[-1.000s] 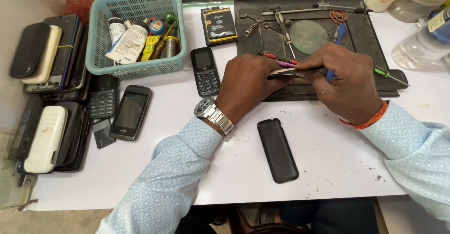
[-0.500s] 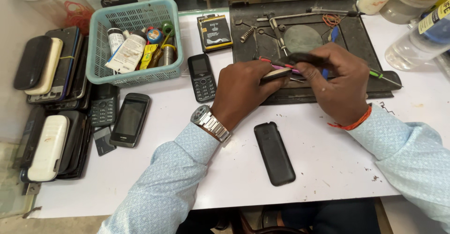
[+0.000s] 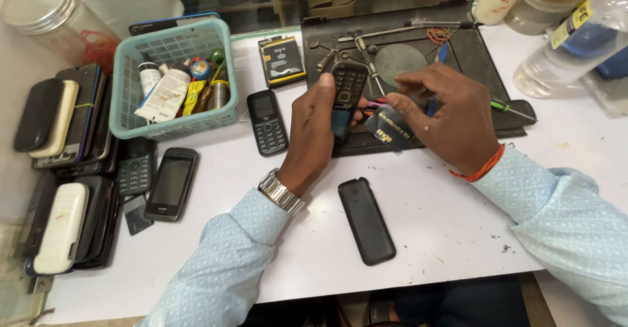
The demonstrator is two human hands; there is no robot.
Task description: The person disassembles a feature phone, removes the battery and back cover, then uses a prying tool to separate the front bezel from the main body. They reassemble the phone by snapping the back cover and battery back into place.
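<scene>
basket (image 3: 124,114) far left on bench (image 3: 445,235) | left hand (image 3: 317,127) upright, fingers wrapped round keypad phone (image 3: 347,91), keypad facing camera, above black mat (image 3: 471,52) | right hand (image 3: 441,114) just beside it, palm down, pinching dark card (image 3: 389,129) by the phone's lower edge | back cover (image 3: 366,221) flat below both hands

L hand (image 3: 320,127) raised, fingers curled in grip; R hand (image 3: 441,114) pinching alongside.
</scene>
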